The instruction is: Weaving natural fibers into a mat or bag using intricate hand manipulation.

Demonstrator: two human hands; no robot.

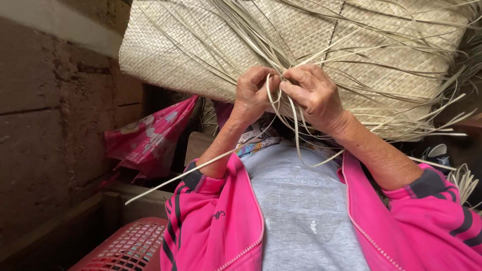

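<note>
Rough brick wall [45,125] beside; 2 hands (fingers pinching) plait flat straw strips [288,108].

Pale straw woven mat [351,45], diagonal plaited check; loose strips [281,108] same straw colour. Jacket [211,226] hot pink, dark stripes. Grey shirt [301,200]. Pink floral cloth [150,138] left. Red lattice crate [125,248] near left.

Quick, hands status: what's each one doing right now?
Left hand: closed, pinching pale strips at the mat edge.
Right hand: closed, gripping the same strips.
</note>
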